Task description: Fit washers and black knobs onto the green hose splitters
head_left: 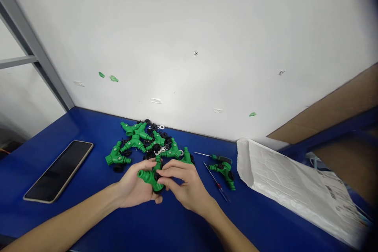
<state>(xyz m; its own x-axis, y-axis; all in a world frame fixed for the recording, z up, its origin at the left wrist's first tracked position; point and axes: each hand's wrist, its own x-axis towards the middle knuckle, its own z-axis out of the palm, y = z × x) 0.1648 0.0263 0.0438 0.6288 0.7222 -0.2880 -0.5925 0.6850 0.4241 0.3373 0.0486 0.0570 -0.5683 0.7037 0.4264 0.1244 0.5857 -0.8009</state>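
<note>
Low over the blue table, my left hand (pixel 132 187) cradles a green Y-shaped hose splitter (pixel 147 177) between thumb and fingers. From the other side, my right hand (pixel 189 185) pinches a small black part (pixel 157 175) at the middle of the splitter with thumb and index finger. Whether that part is loose or fixed cannot be made out. Just behind my hands lies a pile of similar green splitters (pixel 136 141), mixed with black caps and white washers (pixel 161 127). One more splitter with black pieces on it (pixel 223 171) rests to the right of my right hand.
A screwdriver with a green and black handle (pixel 221 159) and a thin red-and-clear one (pixel 218 186) lie at the right. Farther right is a white padded envelope (pixel 283 181). A phone (pixel 60 171) lies at the left. Behind the table (pixel 118 228) stands a white wall (pixel 189 39).
</note>
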